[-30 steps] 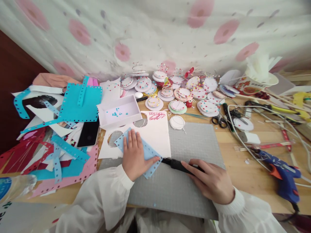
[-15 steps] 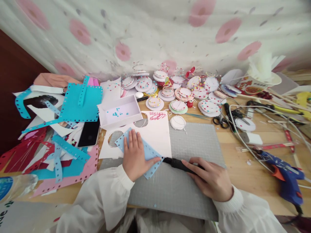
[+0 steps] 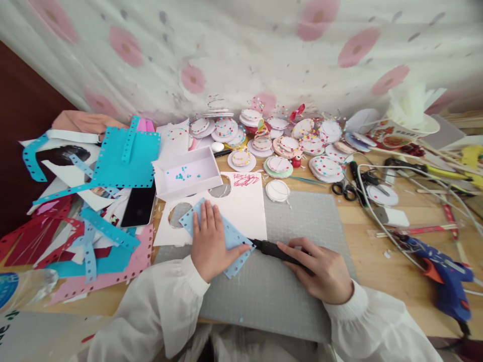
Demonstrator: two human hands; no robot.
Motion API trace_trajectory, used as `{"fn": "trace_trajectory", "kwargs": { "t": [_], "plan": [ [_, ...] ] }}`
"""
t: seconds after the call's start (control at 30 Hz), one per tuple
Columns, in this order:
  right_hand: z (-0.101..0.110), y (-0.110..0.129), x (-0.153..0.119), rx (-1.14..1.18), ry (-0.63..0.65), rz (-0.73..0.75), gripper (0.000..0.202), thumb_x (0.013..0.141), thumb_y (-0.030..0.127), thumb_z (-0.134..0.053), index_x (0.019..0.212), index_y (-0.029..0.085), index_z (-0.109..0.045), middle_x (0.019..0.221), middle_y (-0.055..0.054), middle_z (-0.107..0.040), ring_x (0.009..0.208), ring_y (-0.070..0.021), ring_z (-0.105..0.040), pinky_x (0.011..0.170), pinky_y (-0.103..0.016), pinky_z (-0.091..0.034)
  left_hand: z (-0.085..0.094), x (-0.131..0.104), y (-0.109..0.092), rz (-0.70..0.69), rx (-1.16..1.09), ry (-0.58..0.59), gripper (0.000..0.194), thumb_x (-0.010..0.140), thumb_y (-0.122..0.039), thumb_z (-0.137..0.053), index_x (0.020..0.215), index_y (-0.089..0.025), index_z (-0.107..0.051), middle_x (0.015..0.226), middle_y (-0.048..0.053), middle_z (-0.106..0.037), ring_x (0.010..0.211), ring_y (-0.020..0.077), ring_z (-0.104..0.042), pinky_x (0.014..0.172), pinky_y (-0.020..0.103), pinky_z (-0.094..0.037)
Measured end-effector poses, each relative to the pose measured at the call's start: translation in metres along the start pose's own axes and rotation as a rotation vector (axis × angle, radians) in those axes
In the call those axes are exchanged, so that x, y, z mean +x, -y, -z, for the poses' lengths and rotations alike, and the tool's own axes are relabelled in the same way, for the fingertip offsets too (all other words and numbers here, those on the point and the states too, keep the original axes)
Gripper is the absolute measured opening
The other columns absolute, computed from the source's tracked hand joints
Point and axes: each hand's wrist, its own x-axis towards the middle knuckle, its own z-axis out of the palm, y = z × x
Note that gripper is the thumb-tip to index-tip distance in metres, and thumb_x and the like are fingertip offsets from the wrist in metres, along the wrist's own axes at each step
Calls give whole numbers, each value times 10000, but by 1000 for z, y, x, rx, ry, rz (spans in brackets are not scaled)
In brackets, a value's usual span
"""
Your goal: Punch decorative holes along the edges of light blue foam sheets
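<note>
My left hand [image 3: 212, 246] lies flat with its fingers spread on a light blue paper piece [image 3: 234, 237] that has punched holes along its edges. My right hand [image 3: 320, 269] is closed around a black hole punch [image 3: 279, 251], whose narrow tip meets the paper's right corner beside my left thumb. Under the paper are a grey cutting mat [image 3: 264, 301] and part of a white sheet [image 3: 245, 211] with round cutouts and red scribbles. Behind the paper, a white box [image 3: 188, 173] holds tiny blue bits.
Decorated paper discs [image 3: 260, 146] crowd the back. Scissors [image 3: 344, 190], a white cable [image 3: 368, 221] and a blue glue gun [image 3: 445, 271] are at the right. Left are a turquoise sheet [image 3: 126, 156], a phone [image 3: 138, 206], paper scraps and a clear bottle [image 3: 32, 289].
My right hand has shifted slightly left and up, and the punch's handle has tilted a little with it. My left hand stays pressed on the blue paper.
</note>
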Motion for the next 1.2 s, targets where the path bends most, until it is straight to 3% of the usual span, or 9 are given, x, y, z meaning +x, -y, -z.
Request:
{"fn": "trace_trajectory", "kwargs": {
  "t": [0.13, 0.33, 0.57, 0.87, 1.2],
  "plan": [
    [6, 0, -2, 46, 66, 13, 310, 922, 267, -484, 1193, 231, -629, 981, -67, -671, 713, -137, -665, 600, -230, -519, 3, 0, 7, -97, -32, 37, 1223, 651, -855, -418, 1408, 86, -222, 1489, 327, -141, 1405, 412, -84, 1111, 583, -127],
    [8, 7, -6, 131, 104, -48, 322, 918, 257, -482, 1212, 240, -612, 992, -70, -667, 728, -136, -671, 616, -220, -536, 8, -2, 14, -184, -42, 56, 864, 880, -616, -355, 1422, 45, -230, 1514, 280, -117, 1420, 364, -49, 1122, 559, -137],
    [12, 4, -5, 369, 181, -161, 330, 901, 269, -529, 1225, 255, -589, 1042, -73, -646, 890, -170, -665, 745, -248, -556, 13, 1, 19, -219, -74, 125, 943, 843, -681, -363, 1429, 42, -218, 1514, 281, -112, 1418, 369, -67, 1123, 557, -152],
    [-2, 21, -7, 85, 89, -107, 322, 933, 263, -472, 1230, 244, -593, 977, -62, -649, 677, -134, -655, 562, -229, -515, 10, 0, 17, -206, -62, 97, 891, 859, -612, -408, 1426, 46, -213, 1513, 278, -131, 1418, 367, -69, 1126, 553, -143],
    [-12, 27, 7, 13, 34, -131, 314, 940, 300, -467, 1217, 246, -605, 972, -46, -664, 648, -124, -647, 540, -233, -469, 10, 0, 16, -201, -43, 105, 904, 860, -622, -391, 1425, 61, -213, 1516, 279, -104, 1419, 368, -49, 1127, 552, -132]
  ]
}}
